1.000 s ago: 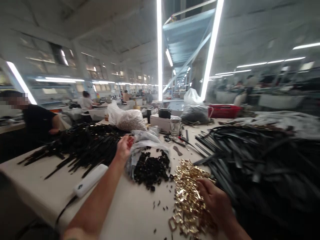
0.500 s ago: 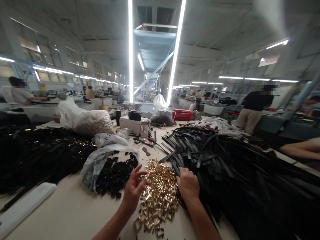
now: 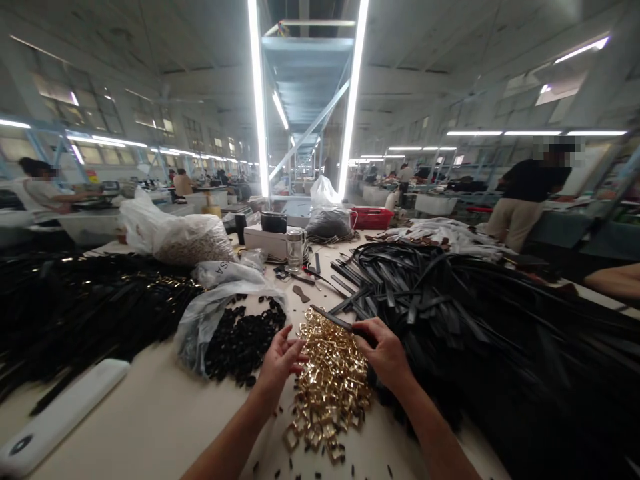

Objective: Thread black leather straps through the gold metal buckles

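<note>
My right hand (image 3: 384,350) is closed on a black strap (image 3: 331,318), whose end points left across the top of a pile of gold buckles (image 3: 337,373). On the pile's left edge is my left hand (image 3: 280,367), its fingers apart and slightly bent, with nothing visible in them. Beside that hand, small black loops (image 3: 245,340) spill from a clear plastic bag (image 3: 193,333). A big heap of black straps (image 3: 425,293) lies to the right, partly behind my right hand.
At the left are more black straps with gold buckles (image 3: 100,300) and a long white device (image 3: 65,413). Farther back stand a glass jar (image 3: 296,250), a filled plastic bag (image 3: 190,237) and a red basket (image 3: 371,218). A co-worker's arm (image 3: 615,280) shows at the right.
My right hand has lifted a black strap from the heap and brought its end left over the buckles. My left hand's fingers have bent slightly. The view has shifted a little.
</note>
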Demonstrator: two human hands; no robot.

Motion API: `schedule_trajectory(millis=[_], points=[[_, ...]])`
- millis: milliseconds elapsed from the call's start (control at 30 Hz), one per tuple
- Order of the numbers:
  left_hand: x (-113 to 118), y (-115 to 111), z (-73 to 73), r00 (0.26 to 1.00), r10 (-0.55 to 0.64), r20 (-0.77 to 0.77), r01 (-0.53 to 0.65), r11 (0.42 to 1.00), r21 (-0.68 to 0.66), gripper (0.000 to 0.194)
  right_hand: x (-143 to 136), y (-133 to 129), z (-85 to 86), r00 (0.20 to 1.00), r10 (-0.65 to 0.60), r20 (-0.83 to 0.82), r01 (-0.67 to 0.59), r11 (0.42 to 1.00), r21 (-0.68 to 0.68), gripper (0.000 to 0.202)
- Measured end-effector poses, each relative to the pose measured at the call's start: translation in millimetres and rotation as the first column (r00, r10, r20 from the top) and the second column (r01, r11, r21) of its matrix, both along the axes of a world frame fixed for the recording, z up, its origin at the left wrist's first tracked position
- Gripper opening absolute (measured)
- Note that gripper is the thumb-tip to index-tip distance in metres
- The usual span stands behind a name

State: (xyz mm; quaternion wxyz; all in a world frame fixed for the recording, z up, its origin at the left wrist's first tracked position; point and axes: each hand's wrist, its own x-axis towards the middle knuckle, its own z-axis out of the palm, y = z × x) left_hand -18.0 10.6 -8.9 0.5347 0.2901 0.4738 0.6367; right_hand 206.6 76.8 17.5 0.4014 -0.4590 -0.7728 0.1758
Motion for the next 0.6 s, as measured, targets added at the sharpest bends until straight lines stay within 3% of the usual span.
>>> schedule_trajectory(millis=[100, 200, 367, 500, 600], points=[[-8, 2, 5.0, 0.999, 0.013, 0.042, -0.013, 1.000, 0.015, 0.074, -9, -7, 6.4, 0.965, 0.206, -0.159, -0.223, 0.970, -0.094, 0.017], [-17, 4, 5.4, 0.999, 0.022, 0.033, -0.024, 0.998, 0.060, 0.061, -13, -12, 9.7, 0.936, 0.276, -0.220, -0.318, 0.930, -0.186, 0.016], [-25, 6, 2.0, 1.000, 0.002, -0.017, 0.000, 0.997, 0.079, 0.032, -7, -12, 8.3, 0.957, 0.279, -0.079, -0.290, 0.926, -0.243, 0.021], [-16, 2, 4.7, 0.994, -0.031, 0.106, 0.032, 0.999, -0.003, 0.028, -12, -16, 6.4, 0.973, 0.169, 0.157, -0.164, 0.985, -0.044, 0.019], [-5, -2, 4.9, 0.975, -0.042, 0.219, 0.060, 0.995, -0.077, 0.024, -27, -27, 2.0, 0.975, 0.137, 0.176, -0.147, 0.988, 0.048, 0.030]])
